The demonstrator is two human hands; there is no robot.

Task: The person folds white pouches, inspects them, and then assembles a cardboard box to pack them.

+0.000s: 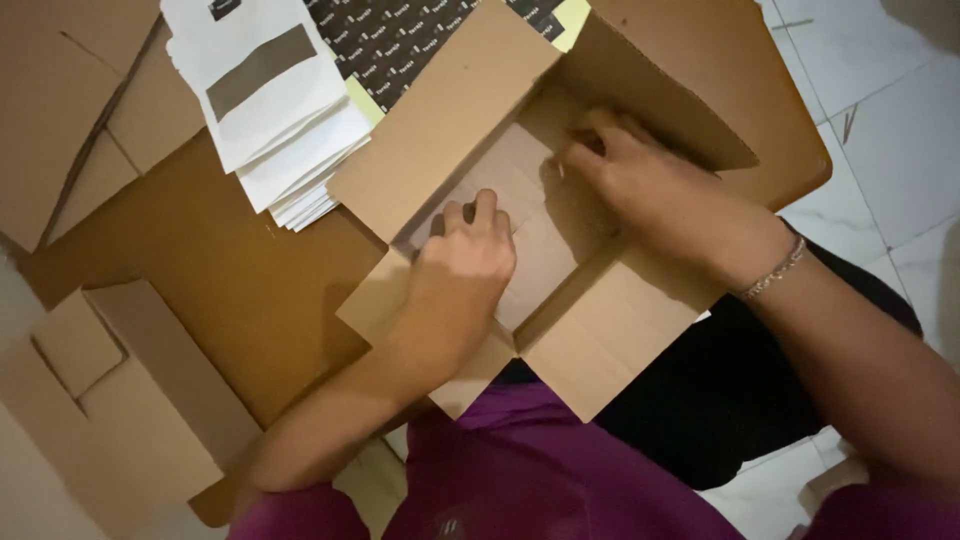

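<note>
An open brown cardboard box point(445, 120) lies on a brown table with its flaps spread outward. My left hand point(462, 268) reaches into it, fingers pressed down on the pale inner bottom flaps point(520, 190). My right hand point(640, 180) is also inside, at the far right corner, fingers curled against the box wall; whether it pinches anything is hidden. A thin bracelet point(775, 272) sits on my right wrist.
A fanned stack of white printed sheets point(275, 100) lies at the back left, beside a dark patterned sheet point(385, 40). Flattened cardboard pieces point(110, 400) lie at the left. The table edge point(810, 180) drops to a white tiled floor point(890, 130) on the right.
</note>
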